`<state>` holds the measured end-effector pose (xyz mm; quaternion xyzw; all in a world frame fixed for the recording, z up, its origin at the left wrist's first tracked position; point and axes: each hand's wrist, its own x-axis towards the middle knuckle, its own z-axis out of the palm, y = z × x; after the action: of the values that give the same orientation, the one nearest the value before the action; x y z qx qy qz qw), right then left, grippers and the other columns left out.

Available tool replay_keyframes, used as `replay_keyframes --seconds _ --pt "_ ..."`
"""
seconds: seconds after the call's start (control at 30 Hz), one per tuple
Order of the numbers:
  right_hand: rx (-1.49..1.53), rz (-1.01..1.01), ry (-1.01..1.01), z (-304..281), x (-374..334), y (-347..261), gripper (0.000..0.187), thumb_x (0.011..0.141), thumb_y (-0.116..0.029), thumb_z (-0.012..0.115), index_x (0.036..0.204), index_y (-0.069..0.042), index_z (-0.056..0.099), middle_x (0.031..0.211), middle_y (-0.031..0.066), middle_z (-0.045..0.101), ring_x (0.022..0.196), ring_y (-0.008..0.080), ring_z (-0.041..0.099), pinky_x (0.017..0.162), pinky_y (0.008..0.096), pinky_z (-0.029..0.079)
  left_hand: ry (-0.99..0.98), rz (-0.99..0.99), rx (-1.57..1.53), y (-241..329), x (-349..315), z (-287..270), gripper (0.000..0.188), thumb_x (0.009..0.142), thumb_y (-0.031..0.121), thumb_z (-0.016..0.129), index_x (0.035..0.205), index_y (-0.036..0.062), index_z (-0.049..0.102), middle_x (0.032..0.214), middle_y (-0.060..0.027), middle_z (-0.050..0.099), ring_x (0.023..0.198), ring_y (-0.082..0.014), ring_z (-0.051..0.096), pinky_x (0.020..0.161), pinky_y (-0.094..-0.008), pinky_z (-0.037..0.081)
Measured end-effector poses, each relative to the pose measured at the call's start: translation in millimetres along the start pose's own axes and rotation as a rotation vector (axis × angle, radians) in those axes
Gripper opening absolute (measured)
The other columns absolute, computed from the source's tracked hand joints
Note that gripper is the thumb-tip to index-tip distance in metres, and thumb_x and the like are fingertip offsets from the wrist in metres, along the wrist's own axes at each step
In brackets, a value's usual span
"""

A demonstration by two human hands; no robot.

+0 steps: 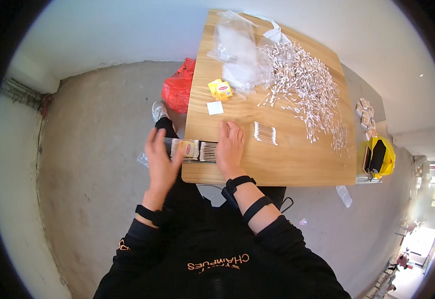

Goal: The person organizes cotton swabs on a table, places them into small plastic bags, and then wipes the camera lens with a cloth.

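At the table's near left corner lies a clear plastic sleeve with a row of cotton swabs and a yellow card (pixel 188 149) on top. A second row of cotton swabs (pixel 208 151) sits against its right side. My left hand (pixel 161 160) hovers by the sleeve's left end, thumb and fingers apart; whether it touches the plastic I cannot tell. Palm down, my right hand (pixel 231 148) rests at the right end of the second row, fingers stretched out and partly covering it. Further right, a separate neat row of cotton swabs (pixel 265 133) lies on the wood.
A big heap of loose cotton swabs (pixel 307 84) covers the table's far right. Clear plastic bags (pixel 237 50), yellow cards (pixel 221 89) and a white square card (pixel 215 107) lie at far left. A red bag (pixel 180 87) stands left of the table, a yellow bag (pixel 388 158) to its right.
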<state>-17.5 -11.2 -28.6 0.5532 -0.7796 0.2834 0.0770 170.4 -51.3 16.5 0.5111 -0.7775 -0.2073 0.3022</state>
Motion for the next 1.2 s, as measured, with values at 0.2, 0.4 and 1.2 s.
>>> replay_keyframes --seconds 0.2,0.4,1.2 --pt "0.012 -0.015 -0.016 3.0 -0.4 -9.0 0.033 0.084 -0.005 0.048 0.117 -0.002 0.053 0.111 0.0139 0.049 0.108 0.0329 0.045 0.097 0.0418 0.035 0.052 -0.726 -0.888 -75.8 2.8 33.1 0.04 0.086 0.023 0.068 0.111 -0.0033 0.054 0.104 -0.011 0.06 0.091 -0.0181 0.058 0.079 -0.0288 0.046" --pt "0.014 -0.002 -0.022 1.0 -1.4 -6.3 0.033 0.084 -0.004 0.048 0.115 -0.002 0.054 0.111 0.0145 0.049 0.109 0.0329 0.045 0.097 0.0417 0.035 -0.04 -0.952 -1.234 -51.5 7.6 51.3 0.024 0.089 0.025 0.066 0.089 0.0019 0.06 0.079 -0.0024 0.063 0.067 -0.0113 0.061 0.061 -0.0263 0.049" --pt "0.096 -0.005 0.003 20.1 4.2 -43.0 0.036 0.079 -0.001 0.05 0.115 -0.002 0.052 0.113 0.0158 0.048 0.108 0.0357 0.045 0.097 0.0426 0.037 0.048 -0.741 -1.151 -53.7 5.2 59.3 0.021 0.09 0.024 0.065 0.088 0.0038 0.061 0.077 -0.0011 0.063 0.066 -0.0095 0.059 0.06 -0.0259 0.048"
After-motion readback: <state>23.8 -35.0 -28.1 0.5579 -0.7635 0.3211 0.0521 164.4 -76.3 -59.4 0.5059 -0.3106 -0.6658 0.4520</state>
